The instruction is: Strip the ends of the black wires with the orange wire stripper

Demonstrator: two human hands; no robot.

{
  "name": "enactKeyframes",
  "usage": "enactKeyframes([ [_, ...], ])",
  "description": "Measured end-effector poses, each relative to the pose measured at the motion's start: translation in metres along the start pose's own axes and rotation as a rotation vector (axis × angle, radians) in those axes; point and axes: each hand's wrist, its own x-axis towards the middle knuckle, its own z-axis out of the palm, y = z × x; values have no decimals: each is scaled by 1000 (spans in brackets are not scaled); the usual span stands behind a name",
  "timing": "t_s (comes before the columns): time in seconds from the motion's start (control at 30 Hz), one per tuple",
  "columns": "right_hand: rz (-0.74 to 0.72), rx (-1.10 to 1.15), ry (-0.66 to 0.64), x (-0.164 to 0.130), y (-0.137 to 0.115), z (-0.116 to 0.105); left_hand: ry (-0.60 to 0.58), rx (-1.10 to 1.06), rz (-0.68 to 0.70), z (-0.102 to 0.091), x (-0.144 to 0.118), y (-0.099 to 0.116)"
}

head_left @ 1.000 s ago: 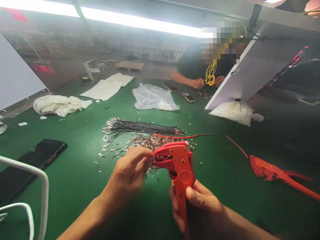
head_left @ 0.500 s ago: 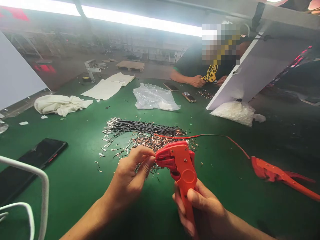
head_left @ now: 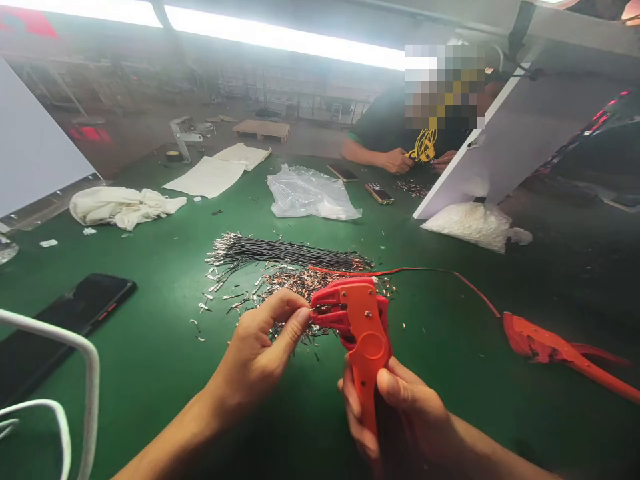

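Observation:
My right hand (head_left: 400, 407) is wrapped round the handle of a red-orange wire stripper (head_left: 367, 333), whose jaws point left and stand apart. At the jaws' mouth, my left hand (head_left: 267, 337) pinches a short, thin wire (head_left: 313, 309) between thumb and forefinger. Most of that wire is hidden by the fingertips. Just behind the stripper lies a heap of short cut wire pieces (head_left: 290, 283) with bare copper and metal ends. Beyond it is a bundle of black wires (head_left: 285, 252) with metal terminals at the left and copper ends at the right.
A second red hand tool (head_left: 565, 353) lies at right, near a thin red strip (head_left: 425, 269). A black phone (head_left: 70, 330) and white tubing (head_left: 90, 373) are at left. Farther back are a plastic bag (head_left: 313, 193), a white cloth (head_left: 120, 205) and a person (head_left: 373, 143) holding yellow cable.
The stripper's jaws have spread apart, and its head has tilted slightly. My left hand stays pinched at the jaws, with a bit of wire now showing.

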Motion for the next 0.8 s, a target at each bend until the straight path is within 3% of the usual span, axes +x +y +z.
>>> enactKeyframes([
  [0.2, -42, 68, -84, 4, -1, 0, 51, 39, 40, 0, 2, 2],
  [0.8, 18, 155, -54, -1, 2, 3, 85, 148, 136, -4, 2, -2],
])
